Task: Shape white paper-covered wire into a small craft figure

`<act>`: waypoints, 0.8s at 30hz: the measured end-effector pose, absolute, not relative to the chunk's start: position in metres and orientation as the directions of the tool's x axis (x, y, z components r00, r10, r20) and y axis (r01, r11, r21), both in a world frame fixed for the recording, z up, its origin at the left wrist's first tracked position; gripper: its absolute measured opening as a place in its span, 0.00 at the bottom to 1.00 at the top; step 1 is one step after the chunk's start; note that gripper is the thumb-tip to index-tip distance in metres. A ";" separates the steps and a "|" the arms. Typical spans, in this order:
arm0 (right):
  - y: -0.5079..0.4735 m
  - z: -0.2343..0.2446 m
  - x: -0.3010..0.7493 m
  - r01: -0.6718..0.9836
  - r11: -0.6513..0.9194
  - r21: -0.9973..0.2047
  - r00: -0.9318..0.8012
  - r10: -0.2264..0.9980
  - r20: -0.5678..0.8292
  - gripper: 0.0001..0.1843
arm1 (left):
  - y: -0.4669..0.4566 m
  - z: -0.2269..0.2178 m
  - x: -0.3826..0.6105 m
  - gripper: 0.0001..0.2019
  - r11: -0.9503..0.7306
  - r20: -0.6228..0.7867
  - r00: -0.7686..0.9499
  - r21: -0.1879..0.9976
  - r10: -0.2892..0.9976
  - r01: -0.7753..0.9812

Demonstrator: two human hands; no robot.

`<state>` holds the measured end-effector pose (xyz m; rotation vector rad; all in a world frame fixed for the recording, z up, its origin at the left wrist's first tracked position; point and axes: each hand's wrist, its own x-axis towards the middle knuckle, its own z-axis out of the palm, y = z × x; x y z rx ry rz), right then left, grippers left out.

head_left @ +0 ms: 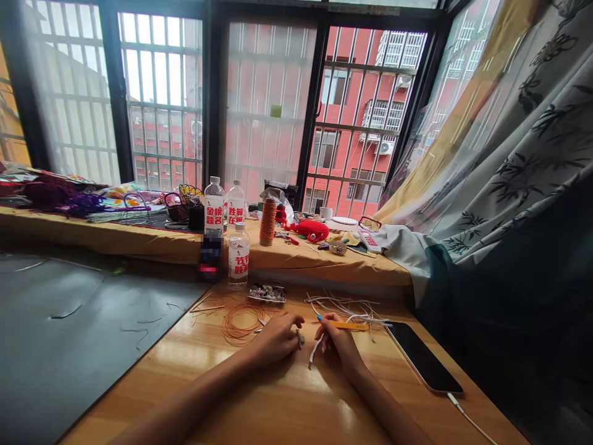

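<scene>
My left hand [277, 339] is over the wooden table [217, 395], its fingers curled around a small greyish piece [301, 339] too small to name. Close by on the right, my right hand [341, 347] grips a slim orange pen-like tool [352, 326]; a spot of blue shows near its finger end. A white cord [315, 353] hangs below the right fingers, and I cannot tell if they pinch it too. Left of my left hand lies a coil of thin brown cord [241, 323], with a shiny metal tool [260, 327] partly hidden behind the hand.
White cords [343, 303] lie beyond my right hand, and a phone [424, 358] on a cable is at the right. A tray of small parts [267, 293] and a water bottle [238, 259] stand at the back. The ledge holds a thread spool [267, 222] and a red plush [312, 231].
</scene>
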<state>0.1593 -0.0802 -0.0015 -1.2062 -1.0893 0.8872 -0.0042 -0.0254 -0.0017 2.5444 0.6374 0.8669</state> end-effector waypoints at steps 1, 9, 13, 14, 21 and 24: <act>-0.080 -0.002 0.160 0.031 0.167 -0.986 0.264 0.950 0.169 0.14 | -0.025 -0.002 -0.004 0.14 -0.826 0.479 0.696 0.469 0.535 0.313; -0.080 -0.006 0.157 0.096 0.153 -0.984 0.199 0.965 0.169 0.17 | -0.018 -0.009 0.000 0.05 -0.862 0.505 0.702 0.355 0.502 0.361; -0.082 -0.004 0.155 0.125 0.149 -0.981 0.211 0.962 0.173 0.18 | -0.020 -0.007 -0.001 0.07 -0.859 0.499 0.703 0.357 0.507 0.366; -0.082 -0.004 0.155 0.128 0.151 -0.980 0.220 0.959 0.177 0.18 | -0.021 -0.006 -0.001 0.07 -0.859 0.496 0.705 0.357 0.508 0.368; -0.081 -0.003 0.157 0.164 0.168 -0.972 0.251 0.946 0.206 0.14 | -0.021 -0.006 -0.002 0.11 -0.841 0.474 0.716 0.444 0.513 0.309; -0.083 0.000 0.155 0.171 0.162 -0.972 0.230 0.953 0.199 0.15 | -0.022 -0.006 -0.003 0.15 -0.821 0.482 0.701 0.503 0.525 0.269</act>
